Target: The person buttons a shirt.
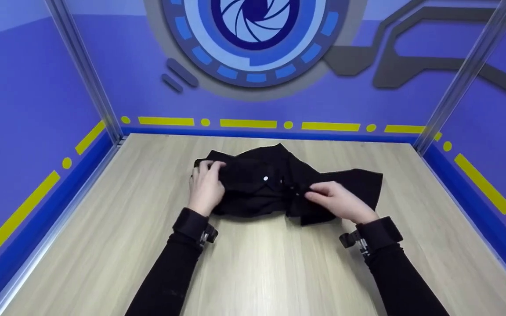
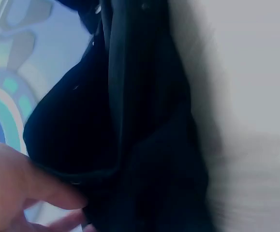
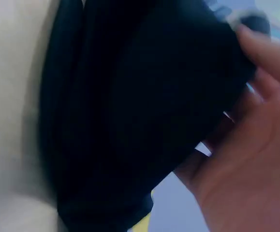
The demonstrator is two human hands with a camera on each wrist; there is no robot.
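Note:
A black buttoned garment (image 1: 253,193) lies bunched across the table, with a small white round spot (image 1: 265,178) near its middle. At its left end my left hand (image 1: 207,186) holds the cloth; in the left wrist view thumb and fingers (image 2: 57,193) lie on either side of the edge beside an open fold. My right hand (image 1: 336,199) pinches the garment right of centre, near some small shiny fastenings. Close up in the right wrist view, the cloth (image 3: 144,96) hangs from the right hand's thumb and fingers (image 3: 270,53). Dark cloth hides the exact layers held.
The garment rests on a light wood-grain table (image 1: 253,272). Blue-purple panels with yellow marks, such as the back wall (image 1: 253,105), enclose it on the left, back and right. Metal posts (image 1: 88,66) stand at the back corners.

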